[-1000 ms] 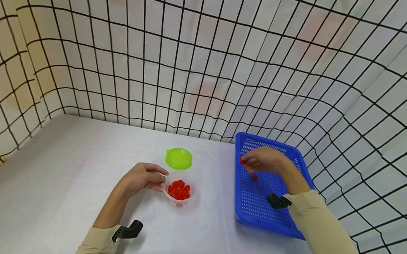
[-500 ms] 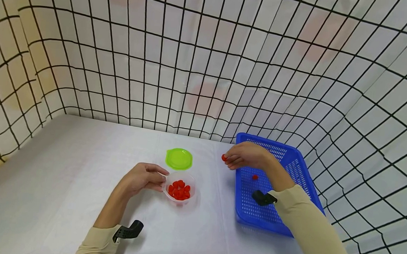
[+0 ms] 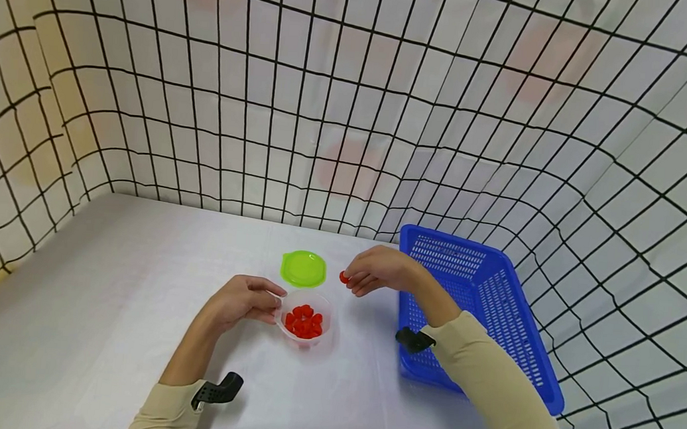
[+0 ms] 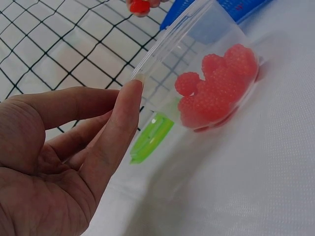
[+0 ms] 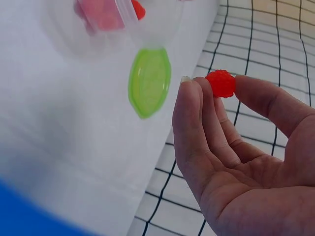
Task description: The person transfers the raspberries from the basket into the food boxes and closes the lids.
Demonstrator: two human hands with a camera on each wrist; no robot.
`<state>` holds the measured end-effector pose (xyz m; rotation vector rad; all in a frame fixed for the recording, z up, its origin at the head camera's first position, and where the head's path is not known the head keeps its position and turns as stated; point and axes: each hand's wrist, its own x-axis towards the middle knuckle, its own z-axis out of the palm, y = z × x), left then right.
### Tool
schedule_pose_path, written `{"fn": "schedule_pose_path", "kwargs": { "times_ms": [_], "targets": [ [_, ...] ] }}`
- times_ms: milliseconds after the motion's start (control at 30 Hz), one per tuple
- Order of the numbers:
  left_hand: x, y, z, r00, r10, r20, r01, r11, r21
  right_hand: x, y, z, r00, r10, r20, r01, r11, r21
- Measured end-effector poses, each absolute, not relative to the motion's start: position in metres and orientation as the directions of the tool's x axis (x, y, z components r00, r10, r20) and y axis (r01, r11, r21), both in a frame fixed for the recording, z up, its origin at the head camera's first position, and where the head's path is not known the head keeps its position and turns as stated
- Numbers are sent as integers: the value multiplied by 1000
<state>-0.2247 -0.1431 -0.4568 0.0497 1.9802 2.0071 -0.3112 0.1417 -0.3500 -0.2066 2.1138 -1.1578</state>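
My left hand [image 3: 243,305] pinches the rim of a small clear plastic tub [image 3: 294,297] standing upright on the table. Inside the tub lie several red raspberries [image 4: 216,88]. To the right of the tub and slightly behind it, my right hand [image 3: 378,269] holds one raspberry [image 5: 221,83] between thumb and fingertips, above the table. A bright green lid [image 3: 304,269] lies flat just behind the tub, left of the right hand's fingertips.
A blue perforated basket [image 3: 501,305] stands at the right, partly under the right forearm. In the left wrist view a small red spot [image 4: 239,7] shows within it. Black wire grid [image 3: 273,103] borders the white table [image 3: 137,253] at the back and sides.
My right hand has moved left with the raspberry, from over the basket to beside the tub and lid. The left hand and tub have stayed in place.
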Motion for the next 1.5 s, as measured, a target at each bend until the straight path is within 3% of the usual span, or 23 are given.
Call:
{"fn": "schedule_pose_path", "kwargs": {
  "times_ms": [733, 1500],
  "targets": [
    [-225, -143, -457, -948, 244, -202, -202, 26, 979, -298, 102, -379, -667, -504, -549, 144, 636, -758],
    [-225, -143, -456, -947, 252, -201, -201, 25, 979, -298, 100, -394, -662, -508, -551, 164, 620, -767]
  ]
}}
